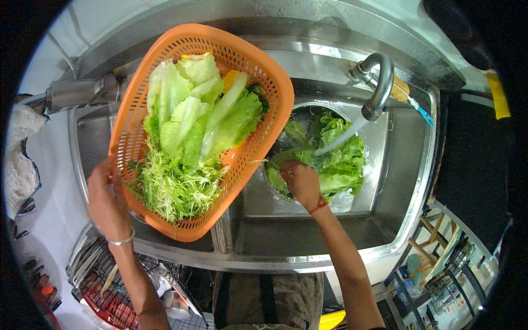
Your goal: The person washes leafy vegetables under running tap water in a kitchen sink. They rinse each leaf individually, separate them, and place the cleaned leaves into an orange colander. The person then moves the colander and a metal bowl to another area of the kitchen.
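Note:
An orange plastic colander basket (264, 163) rests tilted over the left part of the steel sink. My left hand (109, 202) grips its left rim. Inside lie pale green lettuce leaves (185, 111), frilly frisée (177, 189), a piece of yellow corn (229, 79) and some dark green broccoli (260, 98). In the right basin, a round metal bowl (330, 108) holds water and green leafy lettuce (344, 161). My right hand (301, 181) dips into this bowl among the leaves; its fingertips are hidden, so a grasp cannot be made out. Water runs from the curved faucet (381, 82) into the bowl.
The sink's steel rim (288, 264) runs in front of me. Behind the faucet lies a brush with a blue-tipped handle (420, 111). A wire dish rack (103, 280) stands below left. At lower right is a shelf (445, 284) with kitchenware. A cloth (22, 161) hangs far left.

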A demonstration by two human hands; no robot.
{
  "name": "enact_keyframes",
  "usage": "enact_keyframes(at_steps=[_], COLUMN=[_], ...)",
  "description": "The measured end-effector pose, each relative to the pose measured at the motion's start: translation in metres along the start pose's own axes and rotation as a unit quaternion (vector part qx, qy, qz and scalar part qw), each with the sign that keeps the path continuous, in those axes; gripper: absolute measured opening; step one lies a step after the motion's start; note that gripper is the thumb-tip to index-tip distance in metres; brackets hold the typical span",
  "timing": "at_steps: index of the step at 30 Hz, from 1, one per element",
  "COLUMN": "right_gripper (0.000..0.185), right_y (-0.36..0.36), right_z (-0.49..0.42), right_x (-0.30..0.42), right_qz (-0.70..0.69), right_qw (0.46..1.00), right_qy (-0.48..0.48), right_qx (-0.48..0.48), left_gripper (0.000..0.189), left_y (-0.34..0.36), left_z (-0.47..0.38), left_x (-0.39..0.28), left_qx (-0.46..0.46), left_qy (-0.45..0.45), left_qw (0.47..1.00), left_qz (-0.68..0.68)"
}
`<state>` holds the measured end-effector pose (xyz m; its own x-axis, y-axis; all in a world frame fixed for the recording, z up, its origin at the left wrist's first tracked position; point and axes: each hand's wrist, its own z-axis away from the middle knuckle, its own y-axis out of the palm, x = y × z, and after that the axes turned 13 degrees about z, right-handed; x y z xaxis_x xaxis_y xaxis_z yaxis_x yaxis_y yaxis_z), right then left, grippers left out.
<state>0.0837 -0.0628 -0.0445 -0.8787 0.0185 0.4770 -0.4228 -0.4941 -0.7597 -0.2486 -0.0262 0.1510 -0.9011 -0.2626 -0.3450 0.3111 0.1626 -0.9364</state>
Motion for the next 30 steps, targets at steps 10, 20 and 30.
enact_keyframes(at_steps=[10, 20, 30], right_gripper=[0.036, 0.037, 0.009], right_y=[-0.026, 0.024, 0.007], right_z=[-0.043, -0.123, -0.071], right_x=[-0.020, -0.025, -0.021], right_qz=[-0.364, -0.250, -0.645], right_qw=[0.931, 0.965, 0.760], right_qy=[0.013, -0.069, 0.080], right_qx=[0.006, 0.029, -0.003], left_gripper=[0.012, 0.027, 0.034], left_y=[0.013, 0.252, 0.301], left_z=[0.094, 0.094, 0.106], left_x=[-0.075, -0.096, -0.059], left_qx=[0.134, 0.130, 0.088], left_qy=[0.120, -0.034, -0.142], left_qw=[0.901, 0.967, 0.848], left_qz=[0.394, 0.214, 0.503])
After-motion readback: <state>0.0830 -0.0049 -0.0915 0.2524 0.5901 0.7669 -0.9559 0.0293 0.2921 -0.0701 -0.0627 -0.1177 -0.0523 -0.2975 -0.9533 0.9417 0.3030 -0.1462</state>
